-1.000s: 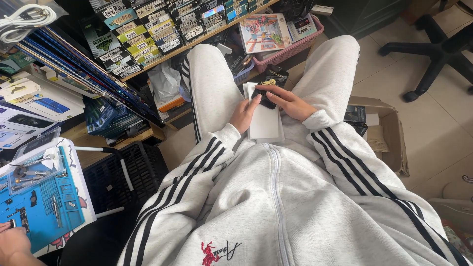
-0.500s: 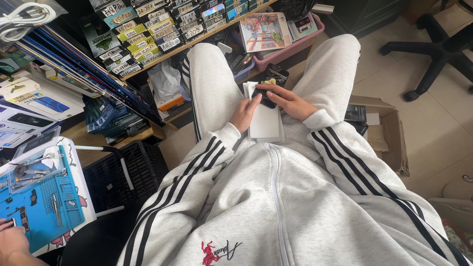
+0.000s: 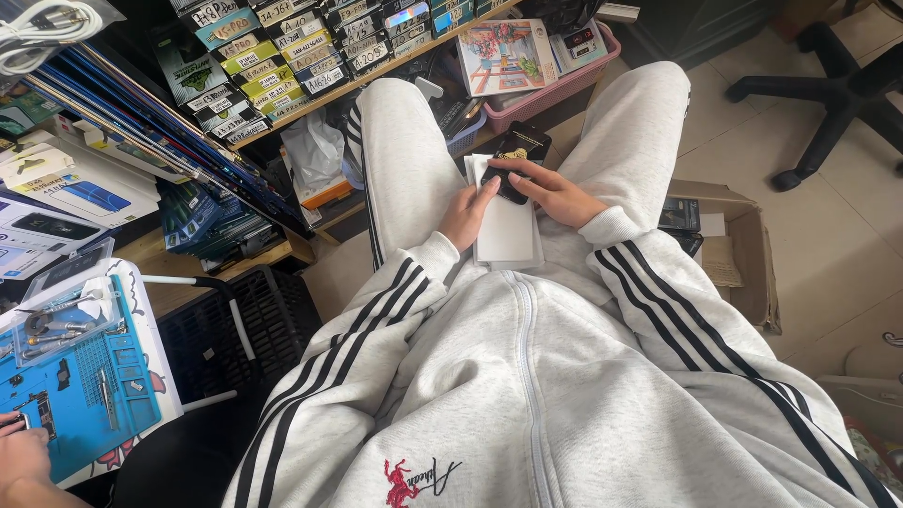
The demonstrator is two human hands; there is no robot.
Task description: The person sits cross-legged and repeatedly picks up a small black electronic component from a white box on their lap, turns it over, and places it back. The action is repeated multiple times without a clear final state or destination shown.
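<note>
The person sat with a flat white box (image 3: 508, 221) resting on the lap between the thighs, and on its far end, toward 12 o'clock, lay a small black phone-like device (image 3: 520, 158).

The right hand (image 3: 555, 191) came in from about 3 o'clock, its fingers spread over the near part of the device and its grip loosely closed on it, pinning it to the box. The left hand (image 3: 466, 214) lay at 9 o'clock of the box with fingers half curled, its tips touching the box's left edge and the device's near corner. Whether it clasped anything could not be told; it seemed only to steady the box.

As a judgement, the work was at an early or middle point: the device sat on the closed-looking box, nothing appeared taken apart, and the handling was not finished.

At 10 o'clock a shelf (image 3: 310, 103) carried rows of small labelled boxes, and a pink basket (image 3: 602, 71) stood at 12 o'clock. A blue repair mat (image 3: 85, 395) lay on the counter at 8 o'clock, where another person's hand (image 3: 23, 461) rested. A cardboard box (image 3: 743, 254) sat on the floor at 3 o'clock.

Against the frames a second and half a second earlier, almost nothing differed: both hands, box and device kept the same places.
</note>
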